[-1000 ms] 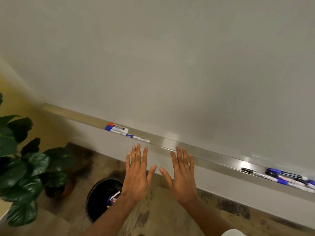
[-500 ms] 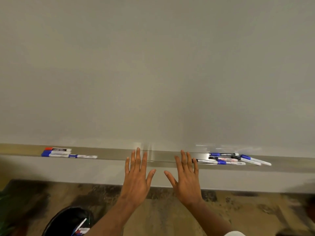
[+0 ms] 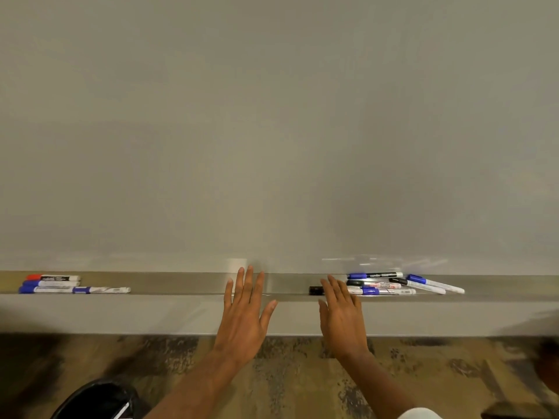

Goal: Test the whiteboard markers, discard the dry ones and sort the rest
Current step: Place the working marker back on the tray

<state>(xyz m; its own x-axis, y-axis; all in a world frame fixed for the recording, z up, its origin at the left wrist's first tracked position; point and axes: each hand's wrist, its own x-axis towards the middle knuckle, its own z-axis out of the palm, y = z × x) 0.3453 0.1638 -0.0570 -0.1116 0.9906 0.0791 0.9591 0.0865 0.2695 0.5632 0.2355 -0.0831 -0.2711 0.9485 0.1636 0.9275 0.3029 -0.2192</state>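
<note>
We've got both hands up in front of the marker tray [image 3: 181, 282], backs toward us, holding nothing. The left hand [image 3: 242, 322] has its fingers straight and a bit spread; the right hand [image 3: 341, 322] has straight fingers, closer together. Its fingertips overlap the loose pile of markers [image 3: 393, 284] on the tray's right half, can't tell if they're touching. The tidy markers [image 3: 60, 284], one red-capped and the others blue, lie at the tray's left end. A black bin [image 3: 96, 400] sits on the floor below that end.

Left hand [image 3: 243, 320] flat, palm down, fingers straight and slightly spread, thumb out toward the right hand [image 3: 341, 320]. Right hand likewise flat, fingers together. Both forearms extended forward, hands apart, holding nothing.
</note>
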